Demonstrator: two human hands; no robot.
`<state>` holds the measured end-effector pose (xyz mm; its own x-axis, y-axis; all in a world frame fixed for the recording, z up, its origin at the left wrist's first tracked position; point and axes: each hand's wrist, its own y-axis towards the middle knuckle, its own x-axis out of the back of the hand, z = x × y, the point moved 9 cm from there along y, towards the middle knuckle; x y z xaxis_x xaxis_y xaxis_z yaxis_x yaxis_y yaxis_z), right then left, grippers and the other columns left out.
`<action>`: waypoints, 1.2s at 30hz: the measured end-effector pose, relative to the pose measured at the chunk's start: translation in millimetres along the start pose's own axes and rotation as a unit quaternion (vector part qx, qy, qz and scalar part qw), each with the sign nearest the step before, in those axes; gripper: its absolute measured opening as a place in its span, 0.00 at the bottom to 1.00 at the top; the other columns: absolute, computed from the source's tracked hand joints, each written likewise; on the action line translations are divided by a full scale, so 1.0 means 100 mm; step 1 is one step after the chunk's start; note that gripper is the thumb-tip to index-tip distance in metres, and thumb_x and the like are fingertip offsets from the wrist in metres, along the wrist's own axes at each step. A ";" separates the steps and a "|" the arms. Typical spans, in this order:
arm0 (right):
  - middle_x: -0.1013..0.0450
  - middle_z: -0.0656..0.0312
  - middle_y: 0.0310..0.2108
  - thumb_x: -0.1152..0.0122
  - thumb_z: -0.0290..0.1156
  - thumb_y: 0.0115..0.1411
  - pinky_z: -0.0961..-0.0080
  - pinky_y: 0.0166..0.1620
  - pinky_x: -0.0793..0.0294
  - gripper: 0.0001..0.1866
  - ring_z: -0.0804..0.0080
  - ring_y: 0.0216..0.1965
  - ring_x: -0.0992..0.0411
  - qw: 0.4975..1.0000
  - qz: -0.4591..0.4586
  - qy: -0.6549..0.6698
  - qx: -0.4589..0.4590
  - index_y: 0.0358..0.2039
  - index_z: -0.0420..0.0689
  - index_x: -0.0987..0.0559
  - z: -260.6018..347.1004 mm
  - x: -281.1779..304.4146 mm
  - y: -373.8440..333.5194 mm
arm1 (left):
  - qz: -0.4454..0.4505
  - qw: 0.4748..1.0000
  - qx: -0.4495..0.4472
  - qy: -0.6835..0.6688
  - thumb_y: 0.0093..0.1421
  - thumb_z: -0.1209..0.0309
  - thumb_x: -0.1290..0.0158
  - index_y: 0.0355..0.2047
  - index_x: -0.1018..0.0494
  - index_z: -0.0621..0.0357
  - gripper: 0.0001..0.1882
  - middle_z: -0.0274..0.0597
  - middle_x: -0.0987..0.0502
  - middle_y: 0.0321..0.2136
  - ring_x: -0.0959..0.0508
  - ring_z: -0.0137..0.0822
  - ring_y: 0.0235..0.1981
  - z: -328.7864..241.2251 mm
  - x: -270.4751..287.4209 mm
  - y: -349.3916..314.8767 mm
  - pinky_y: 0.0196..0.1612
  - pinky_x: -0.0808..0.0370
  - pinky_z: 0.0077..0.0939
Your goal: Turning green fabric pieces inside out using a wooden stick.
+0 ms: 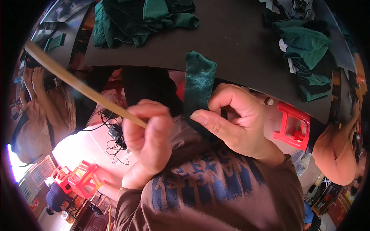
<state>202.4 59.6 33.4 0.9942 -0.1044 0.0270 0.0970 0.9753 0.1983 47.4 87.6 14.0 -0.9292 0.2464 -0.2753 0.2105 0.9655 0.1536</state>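
Note:
My left hand (148,134) is closed around the lower end of a long, thin, light-wood stick (86,90), which looks like bamboo. The stick slants up and away to the far left. My right hand (241,119) pinches a narrow dark-green velvet piece (200,81) between thumb and fingers. This piece stands upright over the near table edge, and its lower end drops into shadow by my shirt. A small gap separates the two hands, and the stick does not touch the velvet.
On the dark table (231,42) lie a heap of green velvet pieces (123,27) at the far left and another velvet pile (304,46) at the right. Red plastic stools (291,127), tangled black cables (115,134) and people seated on both sides surround me.

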 end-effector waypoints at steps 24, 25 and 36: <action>0.32 0.70 0.26 0.46 0.21 0.54 0.91 0.30 0.36 0.05 0.90 0.27 0.36 0.938 0.077 0.229 -0.249 0.33 0.38 0.27 -0.21 -0.20 -0.11 | 0.055 0.970 0.217 -0.093 0.48 0.85 0.51 0.37 0.38 0.59 0.16 0.33 0.33 0.28 0.33 0.18 0.28 0.23 -0.23 -0.07 0.31 0.37 0.08; 0.32 0.70 0.26 0.46 0.21 0.54 0.91 0.30 0.36 0.05 0.90 0.27 0.36 0.938 0.075 0.230 -0.249 0.33 0.38 0.27 -0.22 -0.21 -0.11 | 0.057 0.970 0.218 -0.092 0.48 0.85 0.51 0.37 0.38 0.59 0.16 0.33 0.33 0.28 0.33 0.18 0.28 0.22 -0.24 -0.06 0.31 0.37 0.08; 0.34 0.71 0.26 0.49 0.17 0.52 0.91 0.31 0.36 0.07 0.90 0.27 0.37 0.931 0.050 0.284 -0.223 0.32 0.41 0.30 -0.28 -0.24 -0.12 | 0.046 0.955 0.256 -0.145 0.44 0.84 0.53 0.35 0.39 0.59 0.16 0.34 0.33 0.27 0.32 0.20 0.28 0.32 -0.23 -0.06 0.33 0.36 0.10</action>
<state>178.8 55.9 3.3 0.8515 -0.0115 -0.5242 -0.1140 0.9718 -0.2065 77.4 78.6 -10.8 -0.7926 0.2737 -0.5449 0.4768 0.8353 -0.2739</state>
